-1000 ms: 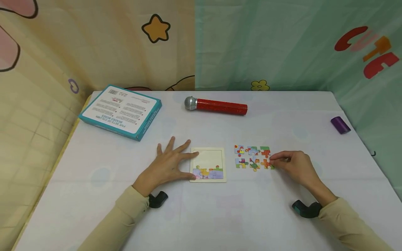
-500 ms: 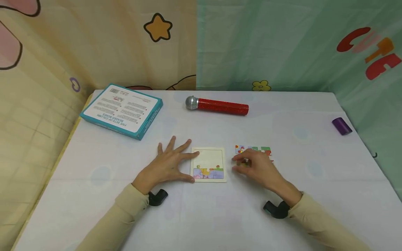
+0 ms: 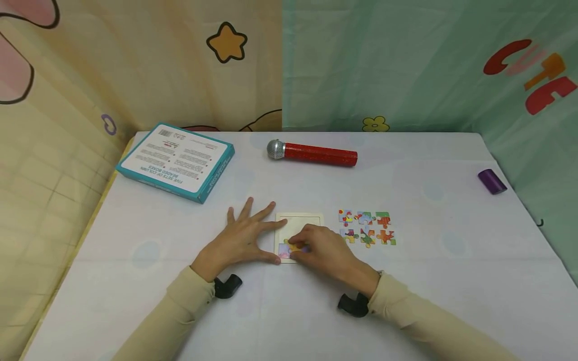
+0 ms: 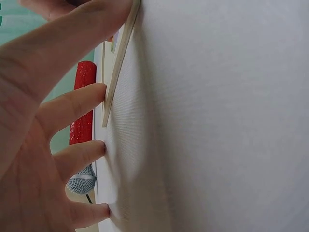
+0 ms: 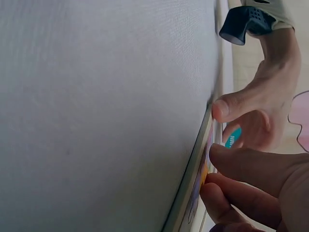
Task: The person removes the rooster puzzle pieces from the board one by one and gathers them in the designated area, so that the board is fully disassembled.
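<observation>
A small square wooden puzzle tray [image 3: 307, 214] lies mid-table, with a row of fitted pieces [image 3: 283, 250] along its near side. My left hand [image 3: 241, 240] is spread flat on the table, its thumb and index finger touching the tray's left edge. Over the tray, my right hand [image 3: 329, 253] has thumb and bent fingers down on the fitted row and hides part of it. In the right wrist view thumb and fingertips meet the printed surface; whether they pinch a piece is unclear. Several loose puzzle pieces [image 3: 367, 236] lie in two rows right of the tray.
A red toy microphone [image 3: 320, 154] lies behind the tray. At the back left is a flat teal-and-white box [image 3: 176, 159], and a purple cylinder [image 3: 492, 181] is near the right edge. Printed curtains [image 3: 379, 65] stand along the table's back and sides.
My right hand has moved left from the loose pieces, across them, onto the fitted row in the tray. The left hand stays at the tray's edge. All the loose pieces remain on the table.
</observation>
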The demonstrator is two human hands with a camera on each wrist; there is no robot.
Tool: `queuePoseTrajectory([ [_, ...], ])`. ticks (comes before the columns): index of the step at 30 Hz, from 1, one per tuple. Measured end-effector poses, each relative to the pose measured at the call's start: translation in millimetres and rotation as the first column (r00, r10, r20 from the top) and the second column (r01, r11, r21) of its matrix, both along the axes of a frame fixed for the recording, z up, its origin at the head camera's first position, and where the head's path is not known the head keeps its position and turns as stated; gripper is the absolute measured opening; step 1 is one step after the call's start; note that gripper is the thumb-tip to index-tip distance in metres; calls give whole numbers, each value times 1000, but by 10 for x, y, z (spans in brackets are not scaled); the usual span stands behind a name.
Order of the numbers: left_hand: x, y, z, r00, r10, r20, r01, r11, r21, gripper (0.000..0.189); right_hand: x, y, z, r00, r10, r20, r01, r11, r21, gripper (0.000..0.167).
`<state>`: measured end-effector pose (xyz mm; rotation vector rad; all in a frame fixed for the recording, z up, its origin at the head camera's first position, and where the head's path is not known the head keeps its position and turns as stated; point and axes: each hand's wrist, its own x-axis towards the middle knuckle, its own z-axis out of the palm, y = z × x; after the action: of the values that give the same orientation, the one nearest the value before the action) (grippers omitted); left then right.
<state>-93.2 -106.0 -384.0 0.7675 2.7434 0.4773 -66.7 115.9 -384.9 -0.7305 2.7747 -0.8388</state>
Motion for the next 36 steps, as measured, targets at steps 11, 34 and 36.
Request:
queuePoseTrajectory([
  [11, 3, -1, -1, 1000, 3, -9, -3, 1000, 5, 86, -9, -89, 2, 997, -53, 48, 54, 998, -24, 16],
  [34, 1, 1, -19, 1000, 11, -8, -11, 1000, 2, 87, 6, 16, -22, 979, -136, 153, 175, 944, -280, 5],
  [36, 3, 0, -19, 1000, 12, -4, -12, 1000, 0, 87, 12, 80, 0, 970, -144, 195, 197, 935, -293, 5],
])
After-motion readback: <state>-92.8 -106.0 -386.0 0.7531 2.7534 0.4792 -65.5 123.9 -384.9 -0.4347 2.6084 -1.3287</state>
